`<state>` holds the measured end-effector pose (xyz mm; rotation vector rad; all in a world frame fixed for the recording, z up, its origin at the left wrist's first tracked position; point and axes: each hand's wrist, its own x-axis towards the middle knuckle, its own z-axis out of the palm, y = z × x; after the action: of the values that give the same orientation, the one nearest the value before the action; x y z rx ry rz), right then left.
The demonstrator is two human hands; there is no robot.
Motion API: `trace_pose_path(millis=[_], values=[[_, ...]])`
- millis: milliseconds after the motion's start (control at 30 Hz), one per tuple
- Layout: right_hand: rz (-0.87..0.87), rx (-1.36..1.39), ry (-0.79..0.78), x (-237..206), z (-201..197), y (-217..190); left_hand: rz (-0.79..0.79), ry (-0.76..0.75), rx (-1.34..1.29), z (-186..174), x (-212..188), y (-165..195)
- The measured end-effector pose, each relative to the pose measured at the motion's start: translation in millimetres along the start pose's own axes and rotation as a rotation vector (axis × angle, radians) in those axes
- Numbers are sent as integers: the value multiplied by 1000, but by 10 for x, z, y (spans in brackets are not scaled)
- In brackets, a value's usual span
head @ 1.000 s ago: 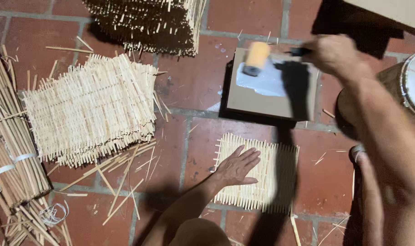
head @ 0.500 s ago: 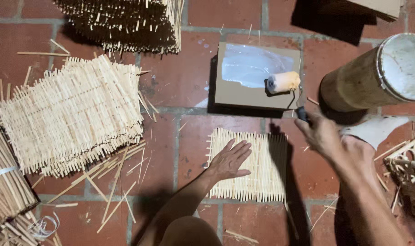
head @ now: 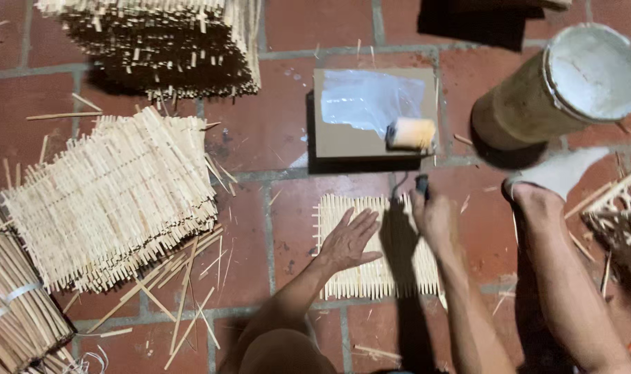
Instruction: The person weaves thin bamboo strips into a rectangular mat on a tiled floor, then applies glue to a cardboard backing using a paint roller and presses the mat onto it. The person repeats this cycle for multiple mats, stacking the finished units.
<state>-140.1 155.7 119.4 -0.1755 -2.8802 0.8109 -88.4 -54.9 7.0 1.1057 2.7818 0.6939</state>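
A small square mat of thin bamboo slats [head: 371,277] lies on the red brick floor. My left hand [head: 349,239] rests flat on its left half, fingers spread. My right hand [head: 433,216] is closed around the dark handle of a small paint roller [head: 411,134]. The roller's yellowish sleeve lies on a flat brown board [head: 343,142] smeared with white glue, just beyond the mat.
A round tub of white glue [head: 568,86] stands at the right, with my foot [head: 537,197] below it. Stacks of finished slat mats [head: 114,197] lie left and at the top [head: 163,48]. A bundle of sticks [head: 11,305] and loose slats sit at lower left.
My right hand has drawn the roller down from the far edge of the board to its near right corner. The view has shifted. My left hand stayed pressed on the mat.
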Motion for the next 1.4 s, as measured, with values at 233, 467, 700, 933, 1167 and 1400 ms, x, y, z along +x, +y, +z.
trace_pose_path(millis=[233, 467, 700, 933, 1167, 1400], values=[[71, -23, -77, 1111, -304, -69, -20, -50, 28, 42, -82, 6], [135, 14, -58, -75, -250, -244, -8, -18, 34, -111, -17, 69], [-17, 99, -66, 705, 175, -1066, -62, -313, 199, -121, 0, -19], [-40, 70, -168, 637, 548, -1437, 19, 9, -44, -363, 16, 13], [29, -2, -241, -64, 411, -1303, -256, -532, -51, -777, 90, 169], [-91, -20, -218, 337, 407, -1158, 19, 54, 13, -205, 2, 18]])
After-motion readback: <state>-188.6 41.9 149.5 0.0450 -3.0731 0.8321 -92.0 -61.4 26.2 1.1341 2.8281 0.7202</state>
